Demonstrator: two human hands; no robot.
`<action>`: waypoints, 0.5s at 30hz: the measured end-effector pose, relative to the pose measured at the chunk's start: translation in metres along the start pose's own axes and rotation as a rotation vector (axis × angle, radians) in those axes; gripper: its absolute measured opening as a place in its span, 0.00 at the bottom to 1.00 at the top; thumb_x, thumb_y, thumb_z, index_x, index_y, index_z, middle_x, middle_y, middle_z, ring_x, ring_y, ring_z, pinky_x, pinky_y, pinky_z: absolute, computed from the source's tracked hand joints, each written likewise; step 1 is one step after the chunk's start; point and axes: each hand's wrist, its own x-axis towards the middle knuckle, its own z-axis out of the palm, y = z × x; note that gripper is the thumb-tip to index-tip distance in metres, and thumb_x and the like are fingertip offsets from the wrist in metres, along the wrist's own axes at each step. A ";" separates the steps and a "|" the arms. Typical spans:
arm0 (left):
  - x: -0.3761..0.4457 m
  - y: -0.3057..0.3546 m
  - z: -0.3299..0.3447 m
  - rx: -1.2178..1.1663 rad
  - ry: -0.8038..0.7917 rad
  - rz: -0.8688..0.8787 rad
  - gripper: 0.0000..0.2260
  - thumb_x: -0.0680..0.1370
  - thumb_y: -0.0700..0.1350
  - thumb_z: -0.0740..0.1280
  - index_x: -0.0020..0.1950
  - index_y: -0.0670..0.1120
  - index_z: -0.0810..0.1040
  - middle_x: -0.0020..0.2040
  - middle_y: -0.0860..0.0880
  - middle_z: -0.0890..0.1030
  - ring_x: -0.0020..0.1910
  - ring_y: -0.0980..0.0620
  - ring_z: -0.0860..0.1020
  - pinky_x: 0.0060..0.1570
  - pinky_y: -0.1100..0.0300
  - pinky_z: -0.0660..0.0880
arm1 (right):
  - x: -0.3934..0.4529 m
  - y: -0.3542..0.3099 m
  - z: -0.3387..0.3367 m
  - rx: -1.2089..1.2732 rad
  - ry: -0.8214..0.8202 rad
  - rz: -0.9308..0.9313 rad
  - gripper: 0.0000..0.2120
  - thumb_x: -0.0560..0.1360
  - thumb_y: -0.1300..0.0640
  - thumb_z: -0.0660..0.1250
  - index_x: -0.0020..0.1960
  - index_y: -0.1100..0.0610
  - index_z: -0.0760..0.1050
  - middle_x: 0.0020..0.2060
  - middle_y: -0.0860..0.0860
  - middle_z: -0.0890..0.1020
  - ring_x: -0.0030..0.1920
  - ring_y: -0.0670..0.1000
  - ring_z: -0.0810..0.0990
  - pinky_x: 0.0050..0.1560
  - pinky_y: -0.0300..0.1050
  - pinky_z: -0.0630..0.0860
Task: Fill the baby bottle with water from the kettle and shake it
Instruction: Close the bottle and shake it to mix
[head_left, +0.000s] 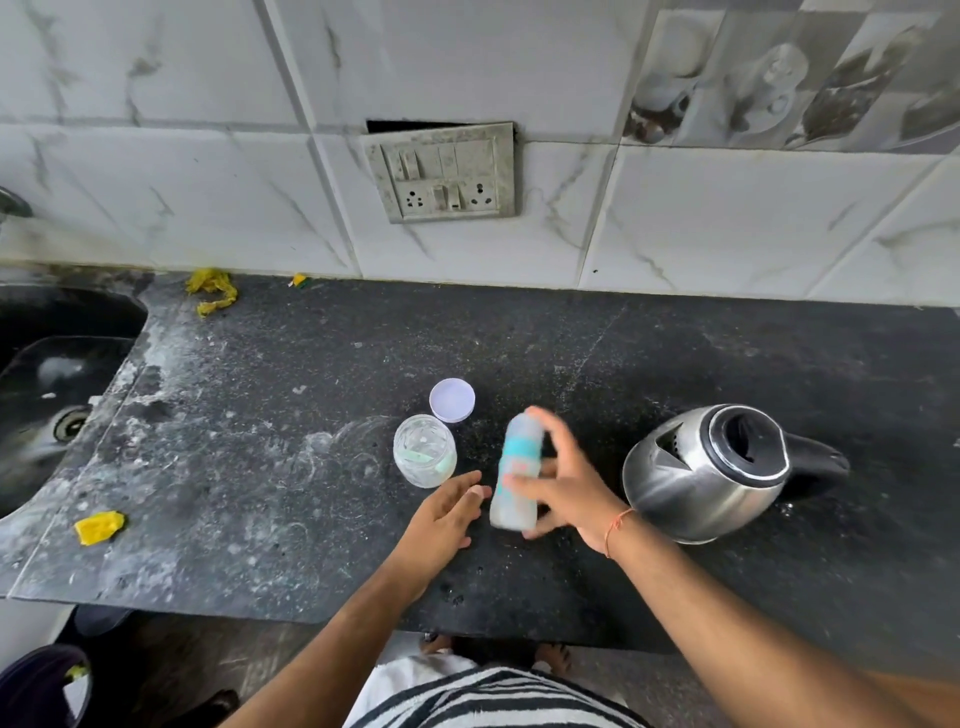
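Observation:
The baby bottle (517, 470), clear with a teal ring and cap, is blurred and leans a little over the dark counter (260, 467). My right hand (569, 486) holds it from the right, thumb across its front and fingers behind it. My left hand (447, 512) lies flat with straight fingers just left of the bottle's base, its fingertips close to the bottle. The steel kettle (711, 473) stands to the right of my right hand, with its top open and its black handle pointing right.
A clear lidless jar (425, 457) stands left of the bottle, its white lid (452, 399) behind it. The sink (57, 395) is at the far left. Yellow scraps (98, 527) lie on the counter. A switch panel (444, 174) is on the tiled wall.

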 end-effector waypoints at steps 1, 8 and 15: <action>0.000 0.002 0.001 0.009 -0.029 0.007 0.16 0.89 0.55 0.62 0.77 0.60 0.75 0.66 0.60 0.85 0.67 0.57 0.81 0.63 0.53 0.80 | -0.002 0.002 0.000 -0.092 -0.069 0.005 0.41 0.78 0.59 0.79 0.74 0.24 0.64 0.61 0.58 0.84 0.59 0.59 0.87 0.41 0.61 0.87; 0.012 -0.004 0.001 0.202 -0.192 0.226 0.24 0.80 0.38 0.76 0.74 0.54 0.80 0.65 0.54 0.87 0.66 0.51 0.84 0.69 0.48 0.81 | 0.001 0.016 -0.001 -0.086 0.034 -0.017 0.37 0.75 0.60 0.82 0.75 0.44 0.68 0.59 0.50 0.87 0.59 0.49 0.88 0.50 0.57 0.89; 0.030 -0.010 0.019 0.368 0.006 0.347 0.26 0.74 0.45 0.84 0.67 0.60 0.80 0.59 0.62 0.87 0.59 0.64 0.84 0.61 0.65 0.79 | 0.007 0.047 0.002 -0.163 0.180 -0.112 0.33 0.70 0.54 0.86 0.71 0.43 0.78 0.64 0.45 0.84 0.58 0.45 0.87 0.58 0.50 0.87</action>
